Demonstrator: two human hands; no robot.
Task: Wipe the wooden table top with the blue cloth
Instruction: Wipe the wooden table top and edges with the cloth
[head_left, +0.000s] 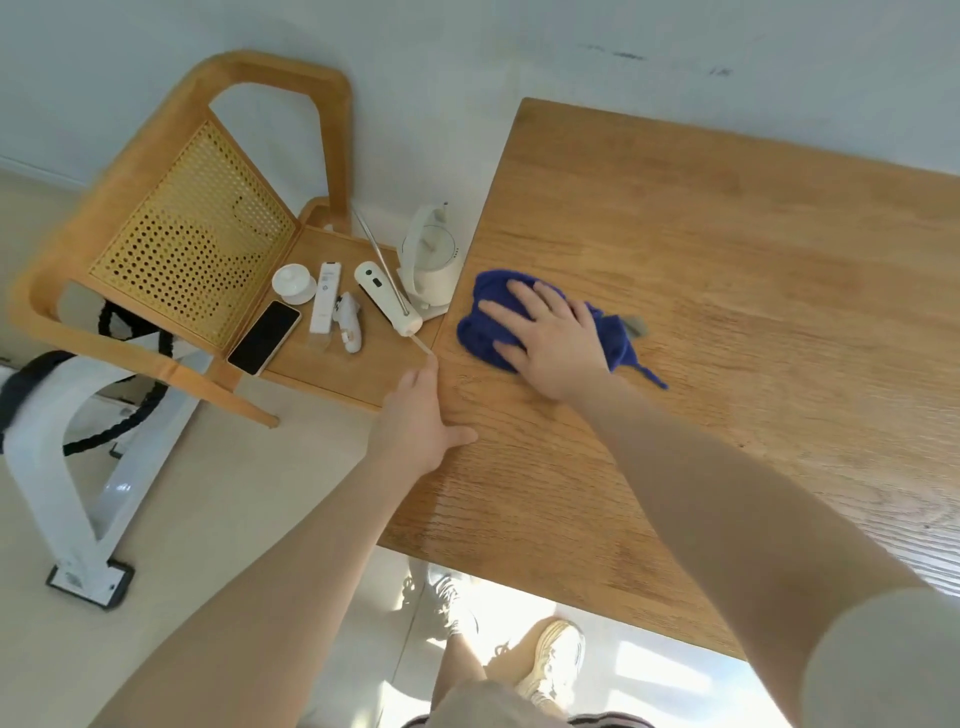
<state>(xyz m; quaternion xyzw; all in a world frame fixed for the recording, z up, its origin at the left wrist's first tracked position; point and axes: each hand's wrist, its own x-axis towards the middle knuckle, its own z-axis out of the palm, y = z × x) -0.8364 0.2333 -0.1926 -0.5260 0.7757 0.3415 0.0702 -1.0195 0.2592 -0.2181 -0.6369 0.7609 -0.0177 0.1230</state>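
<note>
The blue cloth (540, 322) lies bunched on the wooden table top (727, 291), close to the table's left edge, with the right hand (545, 338) laid flat over it, fingers straight and spread, pressing it down. One thin tail of cloth trails out to the right of the wrist. The left hand (421, 421) rests on the left edge of the table nearer the person, thumb lying along the top and the fingers over the side (whether they curl under the edge cannot be told). To the right and toward the far wall, bare wood stretches well away from the cloth; a small grey scrap (635, 325) sits just beside the cloth's right side. Just past the left edge stands a wooden chair (171, 218) with a perforated yellow back, its seat touching or nearly touching the table and holding a white kettle (431, 270), a phone (265, 338), a remote (326, 296) and other small white items. The floor is pale, the wall white.
</note>
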